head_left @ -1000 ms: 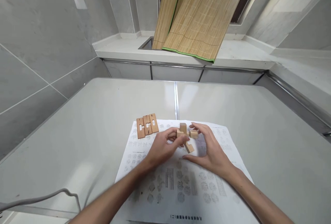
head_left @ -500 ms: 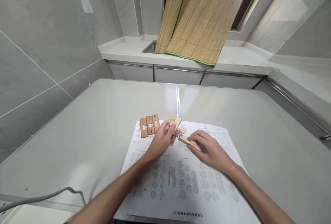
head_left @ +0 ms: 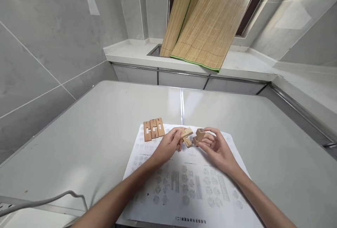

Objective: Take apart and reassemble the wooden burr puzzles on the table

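Observation:
My left hand (head_left: pixel 172 140) is closed around interlocked wooden puzzle pieces (head_left: pixel 187 137), with pale bars crossing each other and sticking out past the fingers. Just to the right, my right hand (head_left: pixel 214 143) pinches a notched wooden puzzle piece (head_left: pixel 200 136) between thumb and fingers, a dark mark on its top end. A small gap separates it from the left hand's pieces. Beyond my left hand lie three flat slotted wooden pieces (head_left: pixel 154 129), side by side and marked with numbers. Beneath both hands is a printed paper sheet (head_left: pixel 195 200) with rows of small diagrams.
The sheet lies on a pale table (head_left: pixel 105 126) with a seam (head_left: pixel 182 105) down its middle. A grey cable (head_left: pixel 52 198) curves in at the lower left. Behind the table, a bamboo mat (head_left: pixel 205 24) hangs over a white counter (head_left: pixel 131 55) and partly covers a sink (head_left: pixel 155 50).
My right hand has raised its puzzle piece and turned it from lying lengthwise to more upright. The left hand's pieces have shifted slightly right and rotated. The view has tilted slightly.

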Available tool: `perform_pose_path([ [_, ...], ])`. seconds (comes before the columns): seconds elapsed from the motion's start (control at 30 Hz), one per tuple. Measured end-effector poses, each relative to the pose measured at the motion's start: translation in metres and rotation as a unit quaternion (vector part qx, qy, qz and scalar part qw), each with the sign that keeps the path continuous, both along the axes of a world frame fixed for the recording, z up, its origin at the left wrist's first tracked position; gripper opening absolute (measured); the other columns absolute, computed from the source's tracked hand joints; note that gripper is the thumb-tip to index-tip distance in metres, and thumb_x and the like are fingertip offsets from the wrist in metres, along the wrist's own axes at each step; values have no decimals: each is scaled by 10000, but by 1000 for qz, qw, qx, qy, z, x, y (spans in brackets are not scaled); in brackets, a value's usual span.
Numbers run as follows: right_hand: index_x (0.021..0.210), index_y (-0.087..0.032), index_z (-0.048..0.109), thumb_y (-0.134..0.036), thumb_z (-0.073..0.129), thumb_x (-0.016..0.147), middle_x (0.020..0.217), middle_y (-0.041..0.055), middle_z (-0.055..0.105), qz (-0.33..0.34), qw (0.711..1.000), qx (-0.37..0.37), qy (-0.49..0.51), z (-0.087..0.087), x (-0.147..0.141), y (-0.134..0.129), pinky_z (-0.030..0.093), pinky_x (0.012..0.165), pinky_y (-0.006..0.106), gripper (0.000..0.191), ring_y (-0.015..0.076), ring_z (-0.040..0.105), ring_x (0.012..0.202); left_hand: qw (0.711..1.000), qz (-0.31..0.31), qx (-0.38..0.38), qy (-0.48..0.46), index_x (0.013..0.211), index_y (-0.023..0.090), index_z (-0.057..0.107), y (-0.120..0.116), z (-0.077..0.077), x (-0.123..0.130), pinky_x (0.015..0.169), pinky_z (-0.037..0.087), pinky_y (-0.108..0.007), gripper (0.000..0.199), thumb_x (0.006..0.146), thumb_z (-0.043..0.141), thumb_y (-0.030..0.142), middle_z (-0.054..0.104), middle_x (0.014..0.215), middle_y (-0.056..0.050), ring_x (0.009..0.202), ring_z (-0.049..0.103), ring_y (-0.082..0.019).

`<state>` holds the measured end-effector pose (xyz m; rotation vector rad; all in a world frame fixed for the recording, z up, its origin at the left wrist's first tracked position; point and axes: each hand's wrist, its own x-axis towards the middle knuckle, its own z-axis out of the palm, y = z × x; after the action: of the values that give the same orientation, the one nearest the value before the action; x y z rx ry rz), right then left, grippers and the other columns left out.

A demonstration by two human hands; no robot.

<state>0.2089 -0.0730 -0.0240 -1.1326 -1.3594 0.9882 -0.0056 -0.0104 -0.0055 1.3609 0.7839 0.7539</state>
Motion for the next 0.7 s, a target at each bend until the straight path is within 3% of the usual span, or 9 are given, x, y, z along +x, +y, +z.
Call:
perform_pose_path([
  [0.1, 1476, -329, 420, -368, 670, 999, 1082, 54, 748, 11, 998, 31, -55, 0, -2, -3, 614, 918, 413, 540, 210, 753, 942, 1000, -10, -1, 5, 1279, 170, 568, -4, 2, 1, 643, 434, -268, 508, 1031, 459, 599, 491, 705, 39, 624, 486, -130],
  [0.23, 1415, -301, 576, -336, 630, 1016, 1328, 97, 702, 5, 987, 70, -146, -1, -4, -7, 619, 992, 471, 404, 258, 742, 1095, 999, -18, 20, 26, 1204, 176, 581, -7, 3, 1, 653, 446, -269, 487, 1034, 442, 611, 531, 730, 23, 653, 520, -138],
  [0.4, 1418, -319, 603, -314, 624, 1015, 1354, 72, 701, -16, 979, 97, -177, -3, -8, -8, 628, 1001, 480, 403, 271, 733, 1144, 997, -28, 39, 54, 1201, 185, 611, -10, 8, -1, 680, 463, -286, 490, 1048, 399, 600, 560, 766, 7, 681, 534, -149],
  [0.57, 1462, -346, 565, -297, 566, 1045, 1357, 67, 692, 0, 978, 85, -189, -1, -9, -9, 618, 1002, 477, 420, 270, 719, 1163, 993, -93, 47, 61, 1360, 235, 558, -14, 15, -2, 713, 466, -284, 544, 918, 702, 516, 644, 1026, -44, 812, 575, -162],
  [0.7, 1469, -359, 564, -293, 511, 1066, 1356, 76, 663, 13, 979, 88, -186, 1, -10, -10, 621, 968, 453, 413, 263, 693, 1171, 991, -99, 69, 58, 1369, 244, 572, -14, 15, -1, 676, 445, -273, 620, 836, 800, 464, 655, 1086, -53, 790, 550, -152],
])
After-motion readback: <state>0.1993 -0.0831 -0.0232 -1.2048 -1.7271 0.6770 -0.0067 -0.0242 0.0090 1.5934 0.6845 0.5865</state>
